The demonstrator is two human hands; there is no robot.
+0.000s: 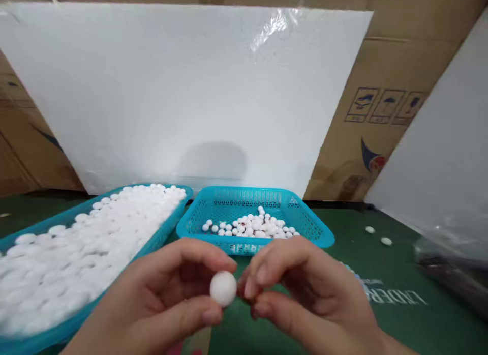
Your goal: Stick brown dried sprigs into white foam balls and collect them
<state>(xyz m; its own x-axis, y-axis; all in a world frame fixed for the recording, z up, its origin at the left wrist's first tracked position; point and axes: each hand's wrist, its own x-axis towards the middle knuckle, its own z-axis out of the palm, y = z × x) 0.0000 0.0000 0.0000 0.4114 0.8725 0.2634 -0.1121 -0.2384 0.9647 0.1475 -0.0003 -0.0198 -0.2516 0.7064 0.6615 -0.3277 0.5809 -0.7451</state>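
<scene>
Head view: left hand (152, 294) grasping one white ball (223, 289) above a green worktop (343, 223).
Left to right, brown cardboard (23, 141) backs the worktop, a white board (152, 90) leans across its middle, three printed symbols (386, 106) mark the cardboard farther along, and a white side panel (438, 141) closes the right; counted in that order, there is one blue tray (162, 238) heaped with white balls beyond counting, the one ball pinched between the left thumb and forefinger, one blue basket (224, 211) behind it holding dozens of white balls, too overlapped for an exact number, one right hand (320, 289) with fingertips just beside the pinched ball, whether gripping anything I cannot tell, two pale loose pieces (369, 230) on the worktop, and one blurred plastic-covered bundle (450, 263).
</scene>
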